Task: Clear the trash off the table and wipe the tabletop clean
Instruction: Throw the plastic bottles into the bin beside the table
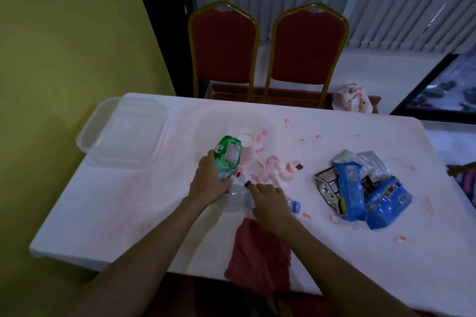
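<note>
My left hand [210, 183] grips a green-labelled bottle [228, 156], held tilted over the white table [128, 208]. My right hand [270, 201] rests on a clear plastic bottle [238, 198] with a blue cap [296, 206], lying on its side. A pink paper cup [247, 148] lies just behind the green bottle. Blue and silver snack wrappers [360, 188] are piled to the right. Pink scraps and smears [273, 170] are scattered across the middle. A red cloth [260, 252] hangs over the near table edge.
A clear plastic container [123, 134] sits at the table's far left corner. Two red chairs with gold frames [268, 49] stand behind the table. A crumpled bag [351, 99] lies beyond the far right edge. A yellow-green wall is on the left.
</note>
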The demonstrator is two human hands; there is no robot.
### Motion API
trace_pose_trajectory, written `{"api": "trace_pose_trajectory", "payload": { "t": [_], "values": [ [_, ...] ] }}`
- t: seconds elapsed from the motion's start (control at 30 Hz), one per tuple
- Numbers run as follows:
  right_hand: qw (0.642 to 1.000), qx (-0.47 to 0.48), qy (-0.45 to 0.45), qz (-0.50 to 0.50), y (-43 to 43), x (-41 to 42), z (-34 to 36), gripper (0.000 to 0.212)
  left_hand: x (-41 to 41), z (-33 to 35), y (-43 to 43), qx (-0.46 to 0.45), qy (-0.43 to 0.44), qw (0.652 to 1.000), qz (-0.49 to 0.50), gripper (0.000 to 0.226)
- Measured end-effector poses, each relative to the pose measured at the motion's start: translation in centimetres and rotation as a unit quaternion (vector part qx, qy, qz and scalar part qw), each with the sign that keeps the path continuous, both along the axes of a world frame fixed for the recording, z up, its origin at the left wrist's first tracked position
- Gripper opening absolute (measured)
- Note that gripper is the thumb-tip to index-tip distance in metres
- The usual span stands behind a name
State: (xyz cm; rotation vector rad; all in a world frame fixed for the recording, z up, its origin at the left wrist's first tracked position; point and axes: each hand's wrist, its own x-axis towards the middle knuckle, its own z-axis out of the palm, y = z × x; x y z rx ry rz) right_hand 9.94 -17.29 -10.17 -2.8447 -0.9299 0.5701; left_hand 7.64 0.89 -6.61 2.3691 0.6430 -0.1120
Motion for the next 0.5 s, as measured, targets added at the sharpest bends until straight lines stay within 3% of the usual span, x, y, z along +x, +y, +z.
{"api": "trace_pose_trajectory", "payload": {
  "t": [0.23,0.37,0.5],
  "values": [
    [0.999,0.020,-0.003,0.045,0.1,1.9,1.2,0.058,-1.2,0.8,1.2,-0.033,-0.044,0.997,0.045,0.075],
    [0.996,0.082,0.034,0.022,0.2,2.5,3.3,0.060,-3.8,2.5,1.7,-0.098,-0.092,0.981,0.138,0.086],
    [0.983,0.154,0.095,-0.008,1.8,2.5,4.9,0.065,-7.2,3.4,2.6,-0.146,-0.131,0.954,0.227,0.069]
  ]
}}
